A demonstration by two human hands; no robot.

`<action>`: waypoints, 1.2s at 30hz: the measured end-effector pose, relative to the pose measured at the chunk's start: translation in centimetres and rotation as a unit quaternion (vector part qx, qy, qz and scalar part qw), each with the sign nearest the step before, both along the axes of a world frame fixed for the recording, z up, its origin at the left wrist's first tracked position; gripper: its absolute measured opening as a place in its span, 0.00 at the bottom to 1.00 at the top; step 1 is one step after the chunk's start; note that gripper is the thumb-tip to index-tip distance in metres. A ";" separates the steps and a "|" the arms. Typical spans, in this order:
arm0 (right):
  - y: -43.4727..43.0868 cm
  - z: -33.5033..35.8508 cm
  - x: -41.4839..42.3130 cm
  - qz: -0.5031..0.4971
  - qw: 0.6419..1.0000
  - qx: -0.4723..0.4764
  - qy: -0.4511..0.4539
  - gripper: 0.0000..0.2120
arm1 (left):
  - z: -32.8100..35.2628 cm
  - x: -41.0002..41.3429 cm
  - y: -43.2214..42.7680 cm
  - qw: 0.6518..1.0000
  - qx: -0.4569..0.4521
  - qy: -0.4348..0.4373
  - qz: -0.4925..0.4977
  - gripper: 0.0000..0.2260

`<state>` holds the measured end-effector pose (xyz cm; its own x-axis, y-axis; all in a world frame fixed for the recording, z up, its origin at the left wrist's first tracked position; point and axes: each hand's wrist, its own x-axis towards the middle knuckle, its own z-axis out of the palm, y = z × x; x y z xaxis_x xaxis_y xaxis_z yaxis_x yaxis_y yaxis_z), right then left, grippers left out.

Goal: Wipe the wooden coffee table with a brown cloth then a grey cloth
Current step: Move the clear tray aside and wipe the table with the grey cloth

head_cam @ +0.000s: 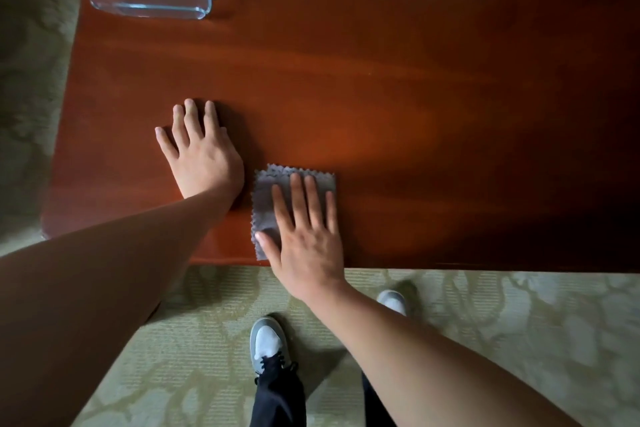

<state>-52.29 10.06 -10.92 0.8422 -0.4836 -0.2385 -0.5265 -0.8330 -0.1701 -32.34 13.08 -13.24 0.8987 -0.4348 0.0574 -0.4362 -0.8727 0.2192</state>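
Near the bench (381,80) edge, my right hand (304,246) is pressing the grey cloth (273,198) with flat, spread fingers; my left hand (204,152) is resting flat beside it.

My left hand (202,152) lies flat, palm down, fingers (189,118) spread a little and pointing away from me, the bare forearm running back to the lower left corner. My right hand (306,239) is also flat and palm down, just beside and nearer to me than the left, its four fingers (304,198) straight and close together, thumb angled out to the left. The right forearm stretches back toward the lower right. Neither hand is curled or gripping.
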 end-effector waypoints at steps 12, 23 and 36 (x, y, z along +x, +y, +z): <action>-13.2 -0.1 -13.9 0.027 0.998 -0.040 0.030 0.36 | 0.5 -5.0 -5.1 0.999 -0.007 0.028 0.022 0.26; -26.0 0.0 -25.5 -0.068 0.991 -0.067 0.093 0.38 | 2.1 -14.3 -20.6 0.996 -0.028 0.061 -0.053 0.19; -20.8 -1.2 2.8 0.137 0.989 -0.009 -0.047 0.33 | 3.2 -4.5 -16.0 0.987 -0.106 0.081 0.089 0.18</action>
<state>-49.49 -10.73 -12.13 0.9604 -0.2377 -0.1456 -0.2632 -0.9455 -0.1919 -36.87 -2.95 -10.07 0.9649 -0.2619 -0.0202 -0.2236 -0.8593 0.4599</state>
